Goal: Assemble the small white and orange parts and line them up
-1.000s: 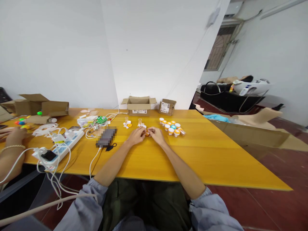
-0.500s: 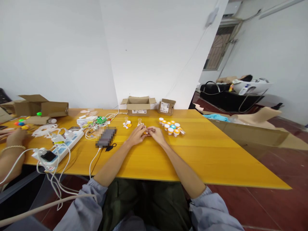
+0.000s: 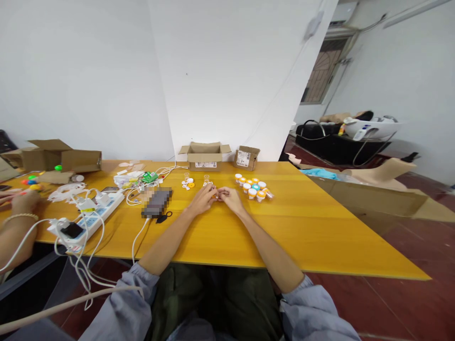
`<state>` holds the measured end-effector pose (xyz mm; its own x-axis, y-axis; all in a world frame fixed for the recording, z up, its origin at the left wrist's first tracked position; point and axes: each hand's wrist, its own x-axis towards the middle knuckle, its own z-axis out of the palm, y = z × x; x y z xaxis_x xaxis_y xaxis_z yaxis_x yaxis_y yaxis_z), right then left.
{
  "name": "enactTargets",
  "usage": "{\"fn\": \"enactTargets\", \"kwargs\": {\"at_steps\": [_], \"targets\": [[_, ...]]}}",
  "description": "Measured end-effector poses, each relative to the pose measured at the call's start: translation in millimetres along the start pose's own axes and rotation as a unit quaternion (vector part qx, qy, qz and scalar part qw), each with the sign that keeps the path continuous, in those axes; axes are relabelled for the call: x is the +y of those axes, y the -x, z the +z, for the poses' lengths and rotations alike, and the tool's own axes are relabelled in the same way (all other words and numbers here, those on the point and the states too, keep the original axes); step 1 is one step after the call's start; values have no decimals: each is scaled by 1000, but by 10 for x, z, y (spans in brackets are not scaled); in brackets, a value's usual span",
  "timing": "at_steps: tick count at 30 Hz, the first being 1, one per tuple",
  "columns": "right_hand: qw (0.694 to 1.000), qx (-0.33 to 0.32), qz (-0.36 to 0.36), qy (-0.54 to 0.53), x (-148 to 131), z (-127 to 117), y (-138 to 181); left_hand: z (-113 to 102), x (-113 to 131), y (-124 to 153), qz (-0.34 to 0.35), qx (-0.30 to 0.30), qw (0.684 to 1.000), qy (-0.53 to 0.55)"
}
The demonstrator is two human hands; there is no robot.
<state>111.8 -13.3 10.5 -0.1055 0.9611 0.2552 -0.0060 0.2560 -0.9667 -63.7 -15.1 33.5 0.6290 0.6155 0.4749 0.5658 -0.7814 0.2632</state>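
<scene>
Apparently, I was at fine handwork near lidded jars [image 3: 255, 187], left hand [image 3: 201, 201] and right hand [image 3: 231, 198] close together, fingers [image 3: 206, 192] curled, any hold impossible to tell, the next move calling for steadiness.

On our table [image 3: 291, 237]: jars [image 3: 252, 192] right of our right hand [image 3: 230, 199]; loose parts [image 3: 191, 185] beyond our left hand [image 3: 202, 201]; left box [image 3: 204, 166] beside right box [image 3: 244, 159] at back, before wall [image 3: 227, 80]; power strip [image 3: 95, 221] at left.

White plugs [image 3: 103, 197] crowded the power strip [image 3: 101, 215] — directly beyond it stood a cardboard box [image 3: 81, 160], beyond its right end a green packet [image 3: 150, 177], far rightward a white basin [image 3: 371, 128].
</scene>
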Motion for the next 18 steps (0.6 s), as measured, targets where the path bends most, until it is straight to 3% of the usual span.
{"fn": "enactTargets", "kwargs": {"at_steps": [13,18], "targets": [[1000,27,6,4,-87,9,20,-16,23,-9,6,2,1000,-8],[1000,28,-2,2,-64,6,17,8,-21,-11,40,22,999,-7]]}}
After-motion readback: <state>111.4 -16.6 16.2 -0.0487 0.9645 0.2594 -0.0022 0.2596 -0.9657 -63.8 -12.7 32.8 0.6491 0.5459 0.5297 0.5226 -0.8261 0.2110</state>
